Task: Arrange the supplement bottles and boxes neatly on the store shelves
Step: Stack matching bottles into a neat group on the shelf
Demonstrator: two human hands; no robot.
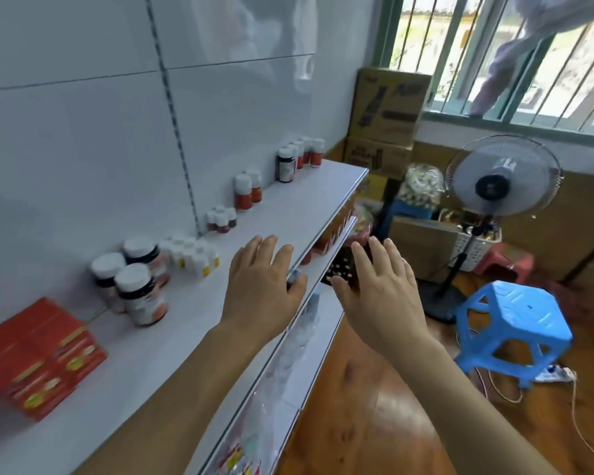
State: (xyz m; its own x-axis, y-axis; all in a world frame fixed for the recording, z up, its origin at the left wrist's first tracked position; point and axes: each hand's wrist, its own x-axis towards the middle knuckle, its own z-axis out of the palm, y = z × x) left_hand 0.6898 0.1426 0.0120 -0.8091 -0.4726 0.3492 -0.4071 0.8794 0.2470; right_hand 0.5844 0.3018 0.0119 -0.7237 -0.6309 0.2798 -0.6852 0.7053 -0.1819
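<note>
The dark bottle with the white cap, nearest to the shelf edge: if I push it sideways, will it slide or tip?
The dark bottle is taller than it is wide and stands upright, so a push near its cap would probably tip it. Pushed low, it may slide, since the white shelf looks smooth. Two similar bottles stand close behind and might be knocked.

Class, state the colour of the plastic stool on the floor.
The plastic stool is bright blue, shown in the head view.
</note>
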